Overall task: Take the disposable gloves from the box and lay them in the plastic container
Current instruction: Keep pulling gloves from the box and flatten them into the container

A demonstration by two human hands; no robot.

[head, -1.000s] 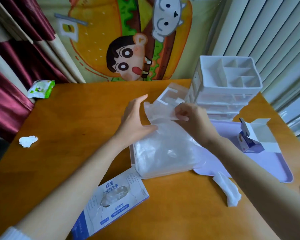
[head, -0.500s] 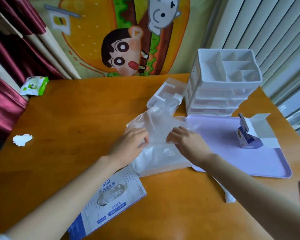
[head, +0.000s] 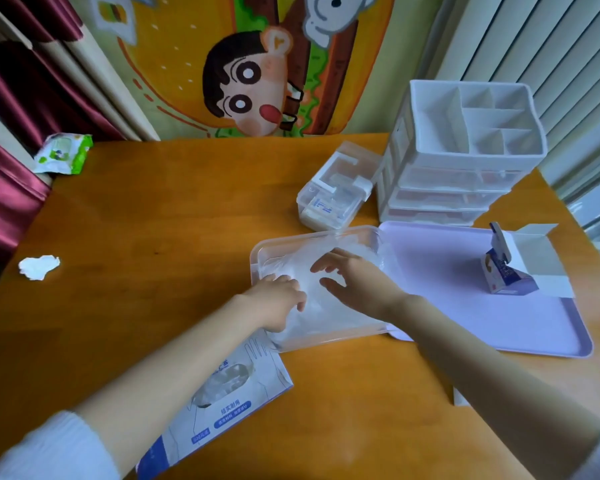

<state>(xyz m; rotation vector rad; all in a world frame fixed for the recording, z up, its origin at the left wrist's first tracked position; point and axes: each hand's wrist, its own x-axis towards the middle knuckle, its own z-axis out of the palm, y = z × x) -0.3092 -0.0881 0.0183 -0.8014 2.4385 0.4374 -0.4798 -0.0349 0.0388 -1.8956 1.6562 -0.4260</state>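
Pressing gloves (head: 326,317) in container (head: 256,259): right hand (head: 361,282) grip spread; left hand (head: 278,301) grip unclear; box (head: 243,403) print blurred.

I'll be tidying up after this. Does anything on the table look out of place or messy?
A crumpled white tissue lies loose at the left of the table, and a small blue carton stands on the lilac tray with its flaps splayed open. Nothing looks spilled or broken.
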